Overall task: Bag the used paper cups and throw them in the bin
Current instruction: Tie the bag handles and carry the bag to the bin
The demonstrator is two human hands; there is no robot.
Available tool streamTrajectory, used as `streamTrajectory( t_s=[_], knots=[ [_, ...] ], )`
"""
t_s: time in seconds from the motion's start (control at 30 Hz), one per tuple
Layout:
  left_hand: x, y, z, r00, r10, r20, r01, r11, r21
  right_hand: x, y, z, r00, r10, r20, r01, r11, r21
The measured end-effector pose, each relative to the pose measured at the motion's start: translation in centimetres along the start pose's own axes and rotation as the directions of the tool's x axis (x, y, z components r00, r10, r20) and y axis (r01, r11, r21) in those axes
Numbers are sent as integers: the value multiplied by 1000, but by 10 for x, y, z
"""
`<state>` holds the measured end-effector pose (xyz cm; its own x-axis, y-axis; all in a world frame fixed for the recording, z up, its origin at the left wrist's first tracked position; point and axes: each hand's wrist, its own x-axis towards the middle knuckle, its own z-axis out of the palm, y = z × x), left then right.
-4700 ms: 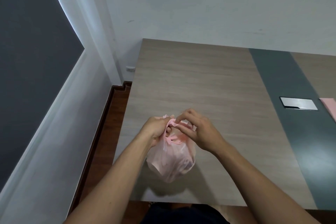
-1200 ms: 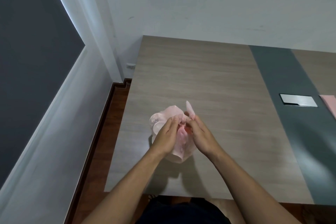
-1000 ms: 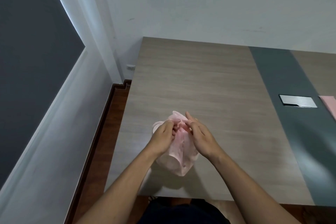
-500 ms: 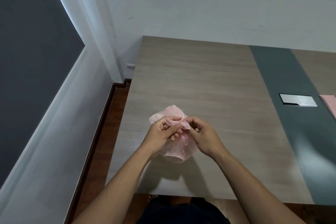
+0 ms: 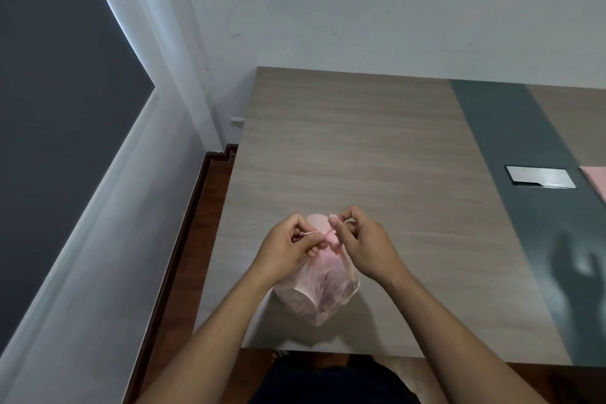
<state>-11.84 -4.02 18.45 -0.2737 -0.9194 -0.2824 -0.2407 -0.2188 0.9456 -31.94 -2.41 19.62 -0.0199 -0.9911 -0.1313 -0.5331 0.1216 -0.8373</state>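
A translucent pink plastic bag point(image 5: 319, 289), bulging with paper cups whose shapes show faintly through it, sits near the front edge of the wooden table point(image 5: 360, 147). My left hand point(image 5: 287, 248) pinches one thin handle end of the bag, pulled out to the left. My right hand point(image 5: 364, 244) pinches the other handle end, held up and to the right. A small knot lies between the two hands at the bag's top. No bin is in view.
A dark grey strip point(image 5: 524, 190) runs down the table with a metal cover plate point(image 5: 541, 177) set in it. A pink sheet point(image 5: 596, 180) lies at the right edge. White walls stand behind and to the left, with brown floor point(image 5: 183, 272) beside the table.
The hands have drawn apart, pulling the two handle ends taut to either side over the bag's top. The bag has shifted slightly nearer to the table's front edge.
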Motion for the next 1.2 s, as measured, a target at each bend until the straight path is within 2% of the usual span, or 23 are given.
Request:
streamTrajectory(
  t_s=[0.07,0.17,0.27,0.37,0.47,0.53,0.67,0.77,0.87,1.03,1.2],
  knots=[
    [2,-1,0,996,87,-20,-82,977,196,2,3,7,999,31,-36,-33,999,-38],
    [7,-4,0,966,258,9,-239,881,408,5,7,15,993,91,-79,-96,994,-54],
    [4,-3,3,920,390,-26,-336,823,459,9,0,11,985,167,-38,-165,985,56],
    [2,-1,5,899,427,-93,-343,821,456,13,-5,2,982,182,49,-186,978,95],
    [7,0,3,899,403,-171,-294,844,448,11,-4,-2,984,147,99,-153,987,57],
    [10,1,3,907,372,-199,-260,865,429,9,-6,-3,978,155,138,-169,981,98],
    [16,-1,1,947,225,-228,-145,936,321,8,-9,-6,932,163,324,-236,951,199],
    [18,-3,-1,974,109,-200,-65,975,211,8,3,-4,918,65,392,-136,979,154],
    [19,-8,-1,985,5,-170,12,995,99,9,14,1,946,39,322,-54,998,38],
    [19,-13,0,986,-121,-113,110,989,-96,9,19,17,992,27,123,-38,995,90],
    [20,-20,-3,977,-209,-43,191,947,-258,7,20,21,999,-37,0,37,999,14]
  ],
)
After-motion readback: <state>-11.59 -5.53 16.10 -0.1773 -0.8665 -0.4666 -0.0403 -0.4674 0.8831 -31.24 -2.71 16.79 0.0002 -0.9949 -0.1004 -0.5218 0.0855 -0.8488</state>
